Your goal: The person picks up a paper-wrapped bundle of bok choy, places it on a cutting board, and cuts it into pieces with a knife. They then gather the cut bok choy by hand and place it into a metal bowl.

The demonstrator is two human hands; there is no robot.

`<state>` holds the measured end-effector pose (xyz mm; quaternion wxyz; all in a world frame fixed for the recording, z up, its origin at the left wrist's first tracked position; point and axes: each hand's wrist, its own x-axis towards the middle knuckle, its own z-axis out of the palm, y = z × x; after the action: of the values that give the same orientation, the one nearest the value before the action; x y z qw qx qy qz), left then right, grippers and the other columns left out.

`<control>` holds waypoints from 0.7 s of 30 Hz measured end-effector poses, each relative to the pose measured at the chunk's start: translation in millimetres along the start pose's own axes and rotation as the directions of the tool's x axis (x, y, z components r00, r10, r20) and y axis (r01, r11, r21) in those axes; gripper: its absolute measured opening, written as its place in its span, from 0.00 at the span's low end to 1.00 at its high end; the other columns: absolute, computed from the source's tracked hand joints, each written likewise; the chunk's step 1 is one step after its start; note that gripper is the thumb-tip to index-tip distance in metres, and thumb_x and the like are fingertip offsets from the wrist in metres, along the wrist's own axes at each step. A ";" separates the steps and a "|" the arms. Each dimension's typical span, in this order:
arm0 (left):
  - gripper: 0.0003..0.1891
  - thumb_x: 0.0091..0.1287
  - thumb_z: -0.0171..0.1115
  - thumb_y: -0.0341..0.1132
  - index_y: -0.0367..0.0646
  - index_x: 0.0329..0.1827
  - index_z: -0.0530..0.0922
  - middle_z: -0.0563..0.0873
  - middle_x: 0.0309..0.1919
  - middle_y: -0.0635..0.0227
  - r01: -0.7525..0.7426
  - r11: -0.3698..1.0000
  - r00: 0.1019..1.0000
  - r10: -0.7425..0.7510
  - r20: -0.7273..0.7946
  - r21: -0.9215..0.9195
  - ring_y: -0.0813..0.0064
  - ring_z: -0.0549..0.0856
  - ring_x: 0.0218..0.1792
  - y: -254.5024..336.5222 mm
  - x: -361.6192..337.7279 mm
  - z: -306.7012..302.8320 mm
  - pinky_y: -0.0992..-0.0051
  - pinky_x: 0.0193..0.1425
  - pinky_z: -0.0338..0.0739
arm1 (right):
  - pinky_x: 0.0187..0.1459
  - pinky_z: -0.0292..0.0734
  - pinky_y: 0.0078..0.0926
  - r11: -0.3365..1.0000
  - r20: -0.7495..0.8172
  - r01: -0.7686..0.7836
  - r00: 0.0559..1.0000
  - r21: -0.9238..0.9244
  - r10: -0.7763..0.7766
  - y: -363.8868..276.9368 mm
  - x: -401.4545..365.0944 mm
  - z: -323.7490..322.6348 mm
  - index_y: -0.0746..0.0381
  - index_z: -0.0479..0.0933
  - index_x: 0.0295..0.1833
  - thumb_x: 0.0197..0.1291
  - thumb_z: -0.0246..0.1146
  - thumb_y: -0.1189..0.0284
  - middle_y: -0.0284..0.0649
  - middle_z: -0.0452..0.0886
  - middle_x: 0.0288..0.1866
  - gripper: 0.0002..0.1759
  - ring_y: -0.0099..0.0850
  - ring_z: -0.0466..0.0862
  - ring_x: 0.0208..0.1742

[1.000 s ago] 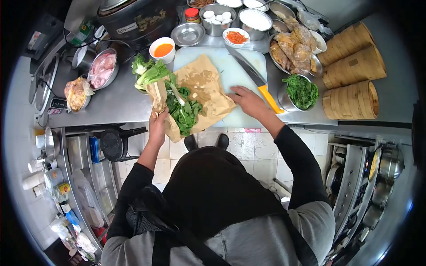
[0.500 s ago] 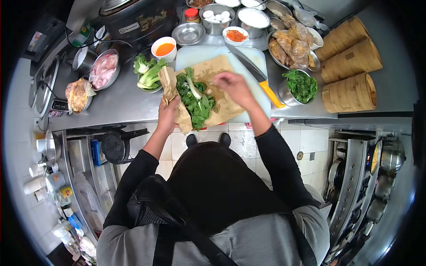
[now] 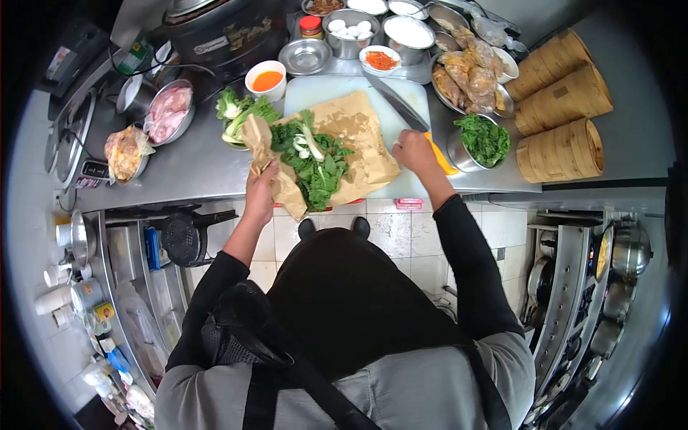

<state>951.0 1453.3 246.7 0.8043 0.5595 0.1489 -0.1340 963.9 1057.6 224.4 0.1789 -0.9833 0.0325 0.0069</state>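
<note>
My left hand (image 3: 261,192) grips the crumpled left edge of a brown paper sheet (image 3: 362,132), its fingers wrapped round the fold. Leafy greens with white stalks (image 3: 319,168) lie on the paper. Under the paper's upper part is a white cutting board (image 3: 315,87). To the right, my right hand (image 3: 416,151) is closed beside the yellow handle of a large knife (image 3: 401,104), near the paper's right edge; what its fingers hold, if anything, I cannot make out. The knife's blade lies diagonally on the board.
Bok choy (image 3: 247,118) and a bowl of orange liquid (image 3: 265,80) stand left of the board. A metal pot of chopped greens (image 3: 484,142) and bamboo steamers (image 3: 562,152) are at the right. Behind are eggs (image 3: 349,30) and shredded carrot (image 3: 380,59).
My right hand has moved from above the paper down and right, beside the knife handle. The paper's right side lies more spread out, and my left hand has shifted slightly left with its edge.
</note>
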 end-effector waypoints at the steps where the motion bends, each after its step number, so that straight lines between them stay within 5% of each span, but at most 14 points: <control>1: 0.16 0.77 0.63 0.33 0.42 0.64 0.75 0.84 0.55 0.69 -0.021 1.000 1.000 0.021 0.006 0.003 0.76 0.83 0.54 -2.9 2.0 -1.5 0.71 0.60 0.78 | 0.54 0.85 0.50 0.999 0.065 0.005 0.998 -0.052 -0.002 -0.6 7.6 -1.2 0.71 0.84 0.43 0.54 0.67 0.65 0.63 0.86 0.46 0.19 0.58 0.88 0.49; 4: 0.16 0.77 0.62 0.33 0.43 0.65 0.75 0.84 0.56 0.69 -0.029 1.000 0.998 0.028 0.054 0.006 0.76 0.83 0.55 -4.2 3.3 -1.7 0.72 0.61 0.77 | 0.50 0.85 0.52 0.984 0.118 -0.006 0.993 -0.176 0.028 -21.3 19.4 -21.3 0.73 0.85 0.38 0.52 0.68 0.61 0.63 0.87 0.39 0.22 0.57 0.88 0.40; 8: 0.17 0.77 0.62 0.33 0.43 0.66 0.74 0.83 0.56 0.69 -0.039 0.999 0.998 0.039 0.051 0.000 0.75 0.83 0.56 -1.5 -0.4 3.7 0.71 0.62 0.77 | 0.50 0.86 0.49 0.980 0.148 -0.028 0.987 -0.197 0.058 -18.6 35.0 -19.3 0.71 0.86 0.42 0.51 0.69 0.56 0.62 0.88 0.41 0.26 0.56 0.89 0.41; 11: 0.18 0.78 0.61 0.32 0.44 0.68 0.72 0.83 0.56 0.69 -0.039 0.994 0.999 0.040 0.006 -0.106 0.75 0.83 0.56 10.6 -6.3 13.7 0.71 0.64 0.77 | 0.49 0.86 0.45 0.992 0.189 -0.105 0.978 0.067 0.091 -40.4 36.1 -35.7 0.68 0.87 0.48 0.56 0.70 0.59 0.57 0.90 0.43 0.23 0.54 0.90 0.43; 13: 0.20 0.78 0.60 0.31 0.45 0.70 0.69 0.81 0.61 0.67 0.008 0.982 0.998 0.003 0.061 -0.187 0.73 0.82 0.59 13.1 -16.9 16.0 0.69 0.67 0.77 | 0.45 0.85 0.42 0.725 0.185 -0.098 0.982 0.682 -0.042 -64.4 13.9 -18.8 0.68 0.86 0.44 0.59 0.72 0.56 0.56 0.89 0.38 0.23 0.51 0.90 0.40; 14: 0.20 0.78 0.60 0.31 0.45 0.70 0.69 0.81 0.61 0.67 0.010 0.983 0.999 -0.001 0.049 -0.184 0.73 0.82 0.59 11.3 -17.8 18.2 0.69 0.67 0.77 | 0.45 0.85 0.42 0.721 0.196 -0.102 0.980 0.686 -0.048 -68.1 3.9 -16.8 0.68 0.86 0.44 0.59 0.72 0.56 0.56 0.89 0.38 0.23 0.51 0.90 0.40; 16: 0.23 0.77 0.60 0.30 0.45 0.73 0.67 0.76 0.67 0.65 -0.070 0.990 0.992 0.083 0.098 -0.126 0.71 0.80 0.63 14.3 -13.1 23.4 0.66 0.69 0.76 | 0.40 0.84 0.40 0.790 -0.126 0.042 0.991 0.612 0.045 -73.2 -12.5 -22.9 0.70 0.84 0.41 0.61 0.73 0.56 0.54 0.88 0.35 0.24 0.51 0.89 0.36; 17: 0.37 0.72 0.69 0.34 0.48 0.82 0.60 0.67 0.78 0.58 -0.099 0.994 0.985 0.104 0.140 -0.040 0.63 0.71 0.75 11.5 -10.8 18.6 0.63 0.73 0.74 | 0.43 0.83 0.41 0.917 -0.106 -0.143 0.975 0.373 0.195 -71.3 -24.7 -35.3 0.68 0.84 0.44 0.60 0.75 0.55 0.54 0.88 0.37 0.25 0.52 0.89 0.40; 18: 0.37 0.72 0.69 0.34 0.48 0.82 0.60 0.67 0.78 0.58 -0.102 0.994 0.984 0.107 0.143 -0.041 0.63 0.71 0.75 20.2 -13.0 18.3 0.63 0.73 0.74 | 0.43 0.83 0.41 0.918 -0.111 -0.141 0.975 0.372 0.194 -64.7 -34.8 -34.5 0.68 0.84 0.44 0.60 0.75 0.55 0.54 0.88 0.37 0.25 0.52 0.89 0.40; 19: 0.46 0.67 0.74 0.39 0.51 0.84 0.56 0.62 0.80 0.55 -0.301 0.908 0.901 0.171 0.399 0.291 0.58 0.64 0.79 29.7 -16.0 16.4 0.60 0.76 0.70 | 0.46 0.82 0.41 0.942 0.042 -0.194 0.981 0.274 0.190 -54.9 -45.3 -28.3 0.68 0.84 0.47 0.61 0.74 0.57 0.54 0.87 0.40 0.23 0.52 0.88 0.44; 20: 0.54 0.62 0.79 0.44 0.55 0.87 0.52 0.58 0.83 0.51 -0.525 0.676 0.764 0.108 0.636 0.516 0.53 0.57 0.84 36.6 -19.5 14.4 0.56 0.80 0.67 | 0.49 0.82 0.42 0.955 0.200 -0.243 0.957 0.169 0.208 -46.6 -57.7 -19.3 0.67 0.83 0.49 0.63 0.74 0.59 0.55 0.86 0.43 0.22 0.51 0.87 0.47; 21: 0.64 0.50 0.84 0.52 0.63 0.89 0.49 0.51 0.86 0.52 -0.693 0.334 0.675 -0.013 0.738 0.639 0.47 0.46 0.86 41.7 -15.0 13.3 0.49 0.84 0.56 | 0.49 0.82 0.42 0.951 0.200 -0.259 0.954 0.169 0.225 -47.1 -66.7 -6.8 0.67 0.83 0.49 0.63 0.74 0.59 0.55 0.86 0.43 0.22 0.51 0.87 0.47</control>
<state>954.4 1455.6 292.8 0.3832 0.8330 -0.3552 -0.1819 900.5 1103.3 249.0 0.2733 -0.9452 0.1376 0.1137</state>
